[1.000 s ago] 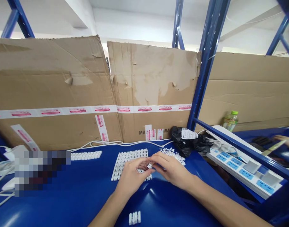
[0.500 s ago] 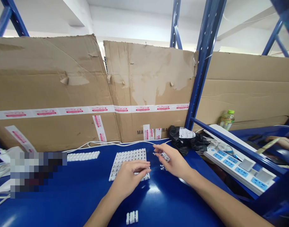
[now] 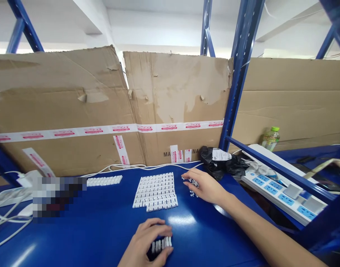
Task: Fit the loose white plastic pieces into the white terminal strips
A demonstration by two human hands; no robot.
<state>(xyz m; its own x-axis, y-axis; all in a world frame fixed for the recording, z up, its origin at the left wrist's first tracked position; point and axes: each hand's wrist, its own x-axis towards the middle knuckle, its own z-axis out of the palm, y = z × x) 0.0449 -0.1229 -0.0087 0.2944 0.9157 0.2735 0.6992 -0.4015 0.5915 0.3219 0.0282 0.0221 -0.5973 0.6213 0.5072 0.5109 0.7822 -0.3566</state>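
My left hand (image 3: 147,241) is low at the front of the blue table, thumb and fingertips closed on the right end of a short row of small white plastic pieces (image 3: 158,245). Part of that row is hidden by the hand. Farther back lies a block of small white slotted pieces (image 3: 156,191), set side by side in tight rows. To its right, my right hand (image 3: 205,187) hovers over or rests on a loose pile of tiny white parts (image 3: 193,193). Its thumb and forefinger are apart, and I see nothing held between them.
Another row of white pieces (image 3: 104,180) lies at the back left, beside a blurred-out patch and white cables (image 3: 11,222). A black plastic bag (image 3: 211,163) sits by the blue post (image 3: 239,74). Power strips (image 3: 278,193) and a bottle (image 3: 271,139) are to the right.
My left hand has moved from the block down to the front row, which now shows more pieces. My right hand has stayed by the loose parts. The view has shifted slightly.
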